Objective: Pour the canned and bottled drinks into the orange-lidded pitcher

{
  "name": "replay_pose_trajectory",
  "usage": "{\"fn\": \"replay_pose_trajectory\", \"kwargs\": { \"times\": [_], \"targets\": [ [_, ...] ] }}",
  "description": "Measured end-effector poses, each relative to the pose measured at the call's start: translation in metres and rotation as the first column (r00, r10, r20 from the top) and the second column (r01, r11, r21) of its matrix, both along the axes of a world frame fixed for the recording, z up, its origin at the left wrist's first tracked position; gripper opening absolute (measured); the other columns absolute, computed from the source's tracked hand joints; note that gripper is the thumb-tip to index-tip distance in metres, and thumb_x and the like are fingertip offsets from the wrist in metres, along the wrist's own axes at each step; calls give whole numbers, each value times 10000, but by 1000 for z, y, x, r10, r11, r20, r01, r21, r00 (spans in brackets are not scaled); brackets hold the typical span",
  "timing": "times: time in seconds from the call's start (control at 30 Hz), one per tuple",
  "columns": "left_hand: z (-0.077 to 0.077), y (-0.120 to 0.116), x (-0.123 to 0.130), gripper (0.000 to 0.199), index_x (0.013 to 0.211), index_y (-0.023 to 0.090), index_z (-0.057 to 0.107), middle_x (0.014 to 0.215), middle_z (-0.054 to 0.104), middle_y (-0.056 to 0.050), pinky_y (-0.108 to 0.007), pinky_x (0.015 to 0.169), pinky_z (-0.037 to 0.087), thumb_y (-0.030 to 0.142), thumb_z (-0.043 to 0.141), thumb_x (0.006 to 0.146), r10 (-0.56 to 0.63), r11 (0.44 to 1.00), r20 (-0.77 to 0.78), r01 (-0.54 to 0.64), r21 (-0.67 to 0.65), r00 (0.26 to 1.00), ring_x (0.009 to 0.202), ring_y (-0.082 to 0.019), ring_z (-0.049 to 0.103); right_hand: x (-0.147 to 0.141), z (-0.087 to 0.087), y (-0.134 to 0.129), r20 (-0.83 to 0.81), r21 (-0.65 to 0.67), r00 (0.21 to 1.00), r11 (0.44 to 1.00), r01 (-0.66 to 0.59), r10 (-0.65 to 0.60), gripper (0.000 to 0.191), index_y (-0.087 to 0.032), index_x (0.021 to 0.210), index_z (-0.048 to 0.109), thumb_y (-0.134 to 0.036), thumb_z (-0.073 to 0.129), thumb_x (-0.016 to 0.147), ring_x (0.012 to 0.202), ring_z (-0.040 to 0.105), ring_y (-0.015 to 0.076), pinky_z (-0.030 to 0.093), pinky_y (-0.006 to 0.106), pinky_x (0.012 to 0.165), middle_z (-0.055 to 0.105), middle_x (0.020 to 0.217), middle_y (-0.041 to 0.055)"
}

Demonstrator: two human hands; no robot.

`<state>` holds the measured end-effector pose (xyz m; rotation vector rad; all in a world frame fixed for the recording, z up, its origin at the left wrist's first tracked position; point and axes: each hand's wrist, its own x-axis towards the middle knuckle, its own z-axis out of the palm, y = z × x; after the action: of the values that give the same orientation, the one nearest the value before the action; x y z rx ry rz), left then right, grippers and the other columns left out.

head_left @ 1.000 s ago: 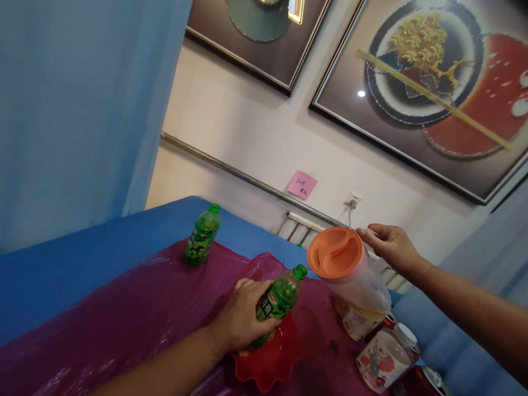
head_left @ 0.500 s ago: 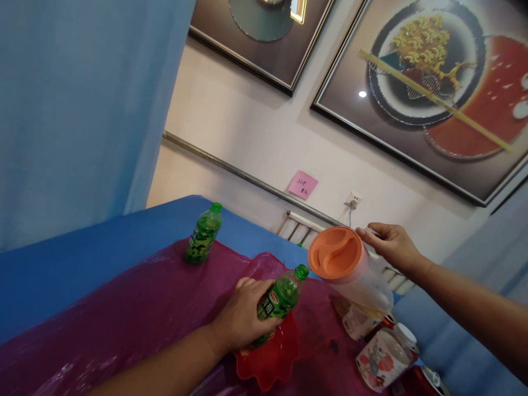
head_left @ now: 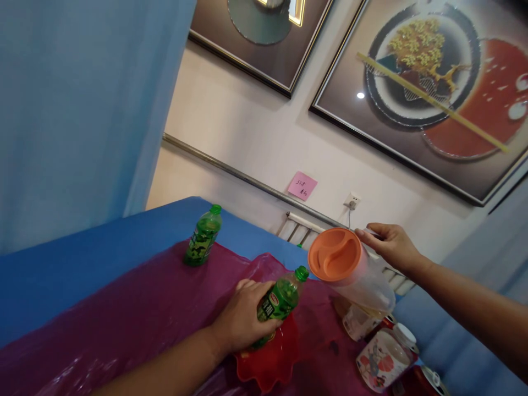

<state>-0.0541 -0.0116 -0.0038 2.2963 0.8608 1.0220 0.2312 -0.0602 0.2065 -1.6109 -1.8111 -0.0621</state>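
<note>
My left hand (head_left: pixel 246 318) is wrapped round a green plastic bottle (head_left: pixel 281 298), tilted with its capped neck up and to the right. Below the bottle sits a red scalloped bowl (head_left: pixel 270 366); whether they touch I cannot tell. By its handle, my right hand (head_left: pixel 394 246) grips a translucent plastic pitcher (head_left: pixel 363 291) with an orange lid (head_left: pixel 335 254). The pitcher leans with its lid toward the bottle, and a little yellowish liquid shows low in it. The lid is close to the bottle's green cap but apart from it.
A second green bottle (head_left: pixel 203 236) stands farther back on the purple plastic sheet (head_left: pixel 157 297), which covers part of a blue table (head_left: pixel 103 247). At the right are a white-lidded jar (head_left: pixel 385 357) and a red can (head_left: pixel 424 380). Blue curtains (head_left: pixel 82 110) hang at both sides.
Both hands keep their holds, with the bottle and pitcher in nearly the same places. The view has shifted very slightly.
</note>
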Motion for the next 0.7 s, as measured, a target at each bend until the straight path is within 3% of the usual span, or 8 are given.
{"fn": "replay_pose_trajectory", "kwargs": {
  "times": [0.7],
  "targets": [
    [0,-1,-2,520,1145,229,644,1036,723,-35,-432,961,387,302,813,658,13,1000,-7,-13,16,1000,979,-277,608,-5,5,-3,41,-14,999,1000,4,-3,625,-240,517,305,-729,617,750,501,220,100,170,266,453,222,539,-51]
  ]
}}
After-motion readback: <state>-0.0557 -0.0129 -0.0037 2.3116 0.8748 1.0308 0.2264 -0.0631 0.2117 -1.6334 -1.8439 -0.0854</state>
